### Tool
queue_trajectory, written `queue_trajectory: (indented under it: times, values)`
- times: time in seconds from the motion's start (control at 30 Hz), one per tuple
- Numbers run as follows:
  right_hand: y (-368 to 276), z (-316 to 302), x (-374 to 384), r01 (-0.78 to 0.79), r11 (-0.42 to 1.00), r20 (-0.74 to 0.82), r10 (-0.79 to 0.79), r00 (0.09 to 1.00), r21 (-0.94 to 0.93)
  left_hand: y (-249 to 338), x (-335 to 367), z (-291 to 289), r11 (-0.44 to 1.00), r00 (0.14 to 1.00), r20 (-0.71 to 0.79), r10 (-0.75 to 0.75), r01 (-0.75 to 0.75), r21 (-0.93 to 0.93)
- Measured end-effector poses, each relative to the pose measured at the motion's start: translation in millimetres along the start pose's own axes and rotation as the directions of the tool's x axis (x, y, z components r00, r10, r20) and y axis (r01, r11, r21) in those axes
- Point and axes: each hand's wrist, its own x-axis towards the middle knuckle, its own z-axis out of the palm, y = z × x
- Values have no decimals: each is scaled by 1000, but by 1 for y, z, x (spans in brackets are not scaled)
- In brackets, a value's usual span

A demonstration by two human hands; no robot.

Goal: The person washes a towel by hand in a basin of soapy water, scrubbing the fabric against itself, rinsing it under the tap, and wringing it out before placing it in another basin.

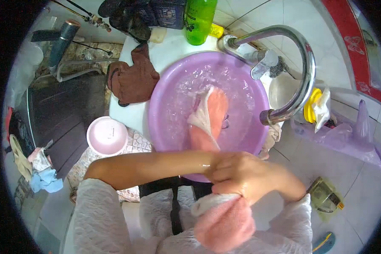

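Both of my hands meet over the near rim of a purple basin (154, 112) that holds rippling water. A pink towel (226, 222) with a whitish underside is in their grip. Its far end lies folded in the water, and the near end hangs down toward my body; the stretch between is covered by my hands. My left hand (219, 165) reaches in from the left, wet and closed, partly hidden by the right. Closed around the towel, my right hand (252, 175) has its fingers bent over the cloth.
A chrome faucet (308, 63) arches over the basin's right side. Behind stand a green bottle (199, 21) and a soap bar (158, 35). A brown cloth (133, 80) lies on the white counter's left. Lower left is a pale pink bowl (108, 135); purple plastic bags (347, 137) are at right.
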Motion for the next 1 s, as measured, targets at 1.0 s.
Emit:
queue_trajectory:
  times: [1.0]
  values:
    - [86, 7, 68, -363, 793, 703, -113, 702, 490, 56, -104, -55, 990, 965, -256, 49, -80, -112]
